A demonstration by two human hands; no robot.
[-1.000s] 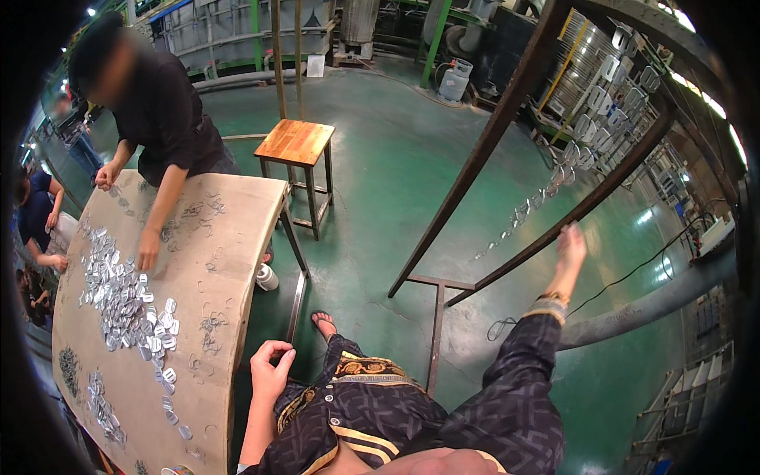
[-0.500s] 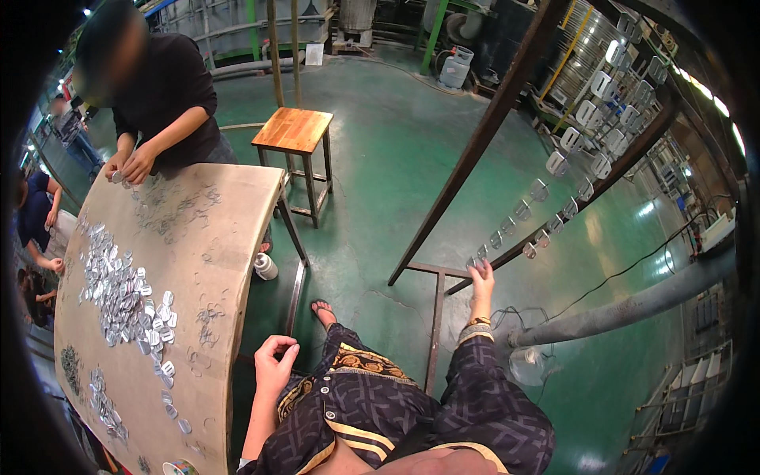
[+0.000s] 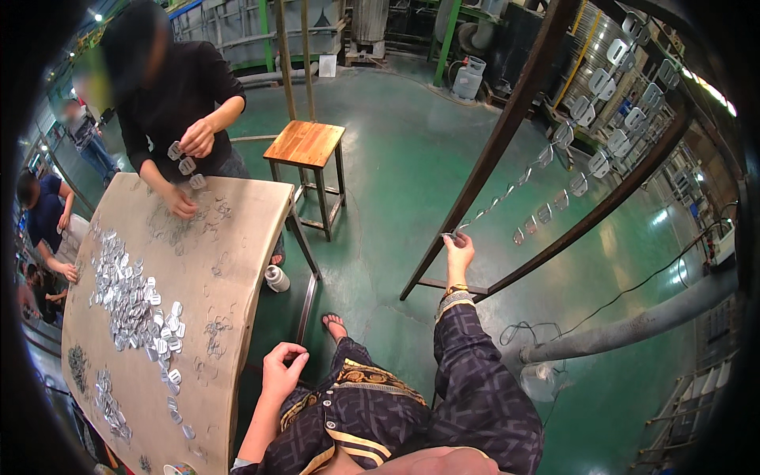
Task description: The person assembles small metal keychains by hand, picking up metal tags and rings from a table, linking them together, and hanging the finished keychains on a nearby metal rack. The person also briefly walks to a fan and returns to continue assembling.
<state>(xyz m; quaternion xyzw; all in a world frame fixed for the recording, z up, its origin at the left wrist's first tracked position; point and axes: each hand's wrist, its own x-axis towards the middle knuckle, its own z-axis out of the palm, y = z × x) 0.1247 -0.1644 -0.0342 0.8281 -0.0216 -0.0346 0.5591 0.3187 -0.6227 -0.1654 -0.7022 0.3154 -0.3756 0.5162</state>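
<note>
My right hand (image 3: pixel 459 257) pinches the lower end of a hanging strand of metal buckles (image 3: pixel 545 155), pulled slantwise toward me. The buckles are silvery, rounded rectangles with slots. Beside it a second strand of buckles (image 3: pixel 599 165) hangs free. My left hand (image 3: pixel 283 370) is at waist height by the table edge, thumb and fingers together; whatever they hold, if anything, is too small to make out. On the table (image 3: pixel 226 297) to my left lies a heap of loose buckles (image 3: pixel 131 297), with small wire hooks (image 3: pixel 215 334) scattered near the edge.
A dark metal frame (image 3: pixel 507 138) stands at the right, around the strands. Across the table a co-worker (image 3: pixel 186 103) holds up a short string of buckles. A wooden stool (image 3: pixel 305 142), a white bottle (image 3: pixel 277 279) and a thick grey pipe (image 3: pixel 625 321) are nearby.
My right hand has moved left and up, drawing one strand's lower end away from the other. The co-worker has lifted a short string of buckles. My left hand has barely moved.
</note>
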